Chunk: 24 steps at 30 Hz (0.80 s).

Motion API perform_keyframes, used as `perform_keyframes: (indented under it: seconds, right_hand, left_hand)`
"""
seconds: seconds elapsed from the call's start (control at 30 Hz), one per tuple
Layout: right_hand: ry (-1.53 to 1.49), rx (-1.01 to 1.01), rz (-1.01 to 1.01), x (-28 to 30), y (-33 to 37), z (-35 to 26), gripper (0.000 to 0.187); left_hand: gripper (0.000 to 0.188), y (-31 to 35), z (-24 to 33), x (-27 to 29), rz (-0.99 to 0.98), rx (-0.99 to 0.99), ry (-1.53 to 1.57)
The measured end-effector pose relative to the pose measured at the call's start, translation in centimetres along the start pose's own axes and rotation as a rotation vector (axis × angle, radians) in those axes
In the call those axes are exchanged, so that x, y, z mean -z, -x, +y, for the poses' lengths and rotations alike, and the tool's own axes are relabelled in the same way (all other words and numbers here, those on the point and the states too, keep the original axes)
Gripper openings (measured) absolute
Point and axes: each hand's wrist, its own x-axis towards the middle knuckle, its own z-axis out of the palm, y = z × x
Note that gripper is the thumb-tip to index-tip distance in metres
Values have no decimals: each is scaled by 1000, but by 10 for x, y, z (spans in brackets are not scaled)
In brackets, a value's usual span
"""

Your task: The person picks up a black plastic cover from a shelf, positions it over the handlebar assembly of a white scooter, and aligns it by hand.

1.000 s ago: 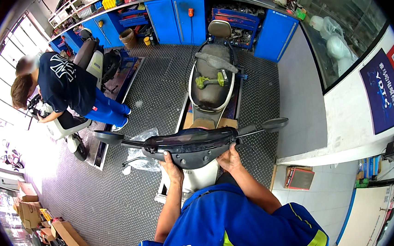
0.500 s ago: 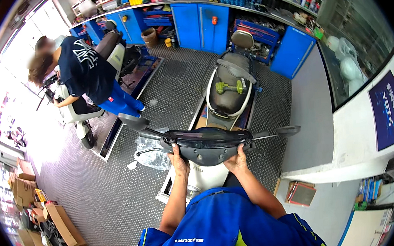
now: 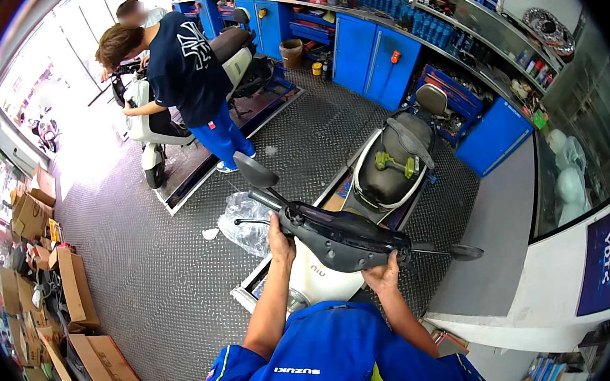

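Observation:
Both my hands grip a black scooter handlebar cover (image 3: 348,239), slanting down to the right. My left hand (image 3: 281,246) is closed round its left end, beside a brake lever (image 3: 250,221). Under the right end, my right hand (image 3: 383,274) is closed on the lower edge, thumb up; its other fingers are partly hidden. A round mirror (image 3: 255,171) sticks up at the left, and another mirror (image 3: 466,251) reaches out right. Below the cover is the scooter's white front panel (image 3: 319,279). Behind lies the dark seat (image 3: 405,147) with a green cordless drill (image 3: 396,165) on it.
Clear plastic wrap (image 3: 244,224) lies on the checkered floor left of the scooter. A person (image 3: 188,71) in a dark shirt bends over another white scooter (image 3: 144,103) at the far left. Cardboard boxes (image 3: 108,371) stand lower left; blue cabinets (image 3: 373,60) line the back.
My view has swung, so the surroundings sit further right and lower. The handlebar, level before, now slants down to the right. Both hands keep their hold on the cover.

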Motion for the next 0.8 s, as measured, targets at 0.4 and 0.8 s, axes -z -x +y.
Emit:
perform_keyframes:
  seconds: [0.4,0.8]
  right_hand:
    - [42,-29,-5,7,-4,-2,75]
    - [35,-19,-51,9,-2,-1,73]
  left_hand:
    - [31,-11,2,4,116,14,-93]
    - [29,-4,9,2,112,-30,-136]
